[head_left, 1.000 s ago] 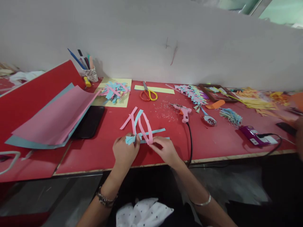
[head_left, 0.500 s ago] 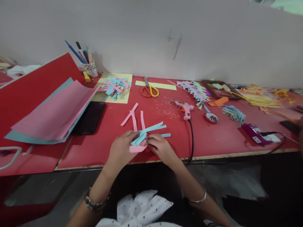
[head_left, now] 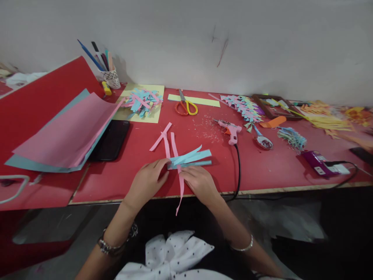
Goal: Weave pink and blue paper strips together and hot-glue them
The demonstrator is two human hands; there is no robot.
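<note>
Near the table's front edge, several blue paper strips (head_left: 195, 155) lie crosswise over pink ones. My left hand (head_left: 150, 179) pinches the left ends of the blue strips between thumb and fingers. My right hand (head_left: 199, 181) has its fingers closed on a pink paper strip (head_left: 180, 184), whose tail hangs toward me over the table edge. Just beyond the hands, more pink strips (head_left: 163, 138) lie crossed on the red tabletop. The fingertips of my right hand are partly hidden behind its knuckles.
Scissors (head_left: 185, 105), a pink glue gun (head_left: 230, 130) with a black cord, and a purple power adapter (head_left: 316, 165) lie around. A black phone (head_left: 112, 142) rests beside pink and blue sheets (head_left: 67, 132). Cut strips (head_left: 144, 102) are piled on yellow paper; a pen cup (head_left: 112, 79) stands behind.
The blue strips, folded back to the left before, now lie flat pointing right. The pink strip has unfolded toward me and its end hangs down. Both hands remain near the same spot.
</note>
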